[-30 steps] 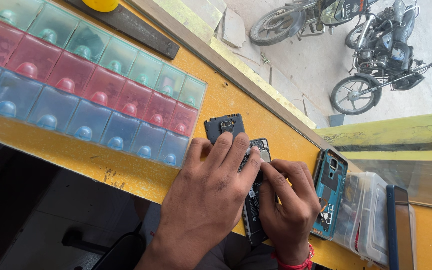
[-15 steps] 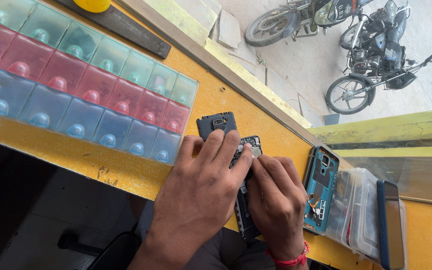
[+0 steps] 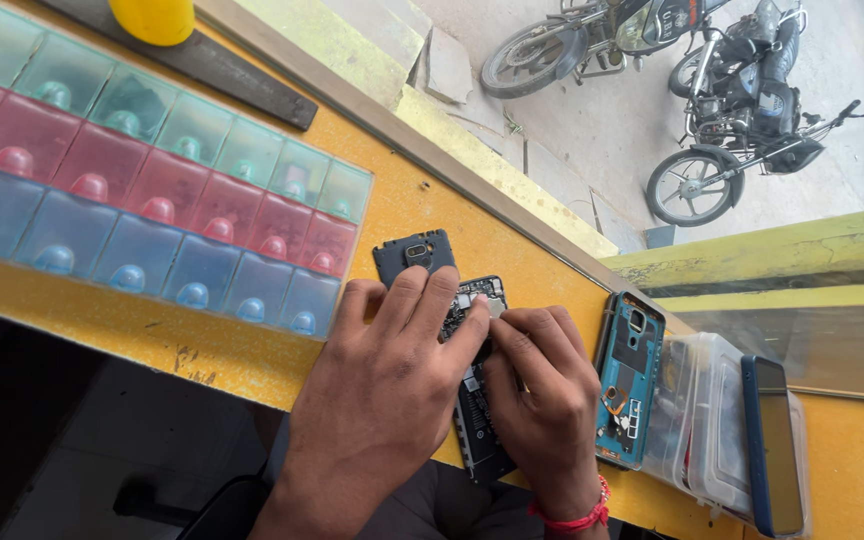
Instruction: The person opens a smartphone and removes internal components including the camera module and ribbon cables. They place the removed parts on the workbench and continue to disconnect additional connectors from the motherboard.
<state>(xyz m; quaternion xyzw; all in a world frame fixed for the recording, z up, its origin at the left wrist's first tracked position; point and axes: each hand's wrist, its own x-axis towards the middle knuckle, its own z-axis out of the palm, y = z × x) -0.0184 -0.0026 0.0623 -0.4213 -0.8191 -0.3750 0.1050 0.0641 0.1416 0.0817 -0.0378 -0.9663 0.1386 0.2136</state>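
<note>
Opened phone (image 3: pixel 474 400) beneath both flattened hands, seemingly pinched.

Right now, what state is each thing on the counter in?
Opened phone: back off, circuit board exposed, pinned under both hands.
Dark back cover: detached, lying flat.
Teal phone frame: stripped, lying flat.
Compartment organiser: lids shut.
Left hand: pressing phone.
Right hand: fingertips on board.

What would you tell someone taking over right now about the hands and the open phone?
Left hand: flat on the opened phone, fingers also over the dark back cover.
Right hand: fingertips pinched at the phone's upper circuit board; whether it holds a small part cannot be told.
Nearby: teal phone frame, clear plastic box, blue phone, compartment organiser.
Done: back cover off. Left: phone not closed.
</note>
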